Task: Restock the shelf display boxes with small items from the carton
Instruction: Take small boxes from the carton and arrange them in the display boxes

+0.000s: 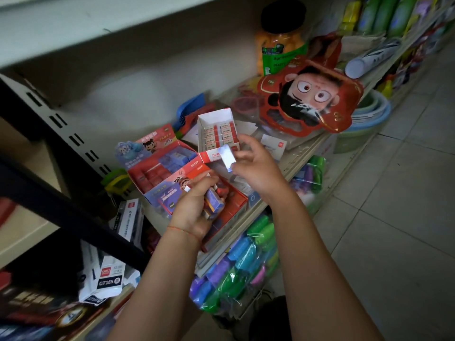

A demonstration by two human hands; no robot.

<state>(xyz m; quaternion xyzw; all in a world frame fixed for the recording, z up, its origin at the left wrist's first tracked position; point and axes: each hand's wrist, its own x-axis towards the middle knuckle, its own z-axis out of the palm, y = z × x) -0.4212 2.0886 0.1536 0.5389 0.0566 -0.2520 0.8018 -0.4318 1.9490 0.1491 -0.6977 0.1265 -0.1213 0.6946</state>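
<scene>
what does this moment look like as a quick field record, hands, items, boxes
left hand: grips a bunch of small boxed items
right hand: pinches one small shiny item
white display box: on the shelf, rows of small packs inside, back part bare
red display box: left of the white one, holds red and blue packs
shelf: cream metal, goods crowded along it

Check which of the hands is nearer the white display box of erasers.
Right. The right hand hovers at the white display box's front edge, pinching a small wrapped eraser. The left hand is lower, over the red box, gripping several small items.
</scene>
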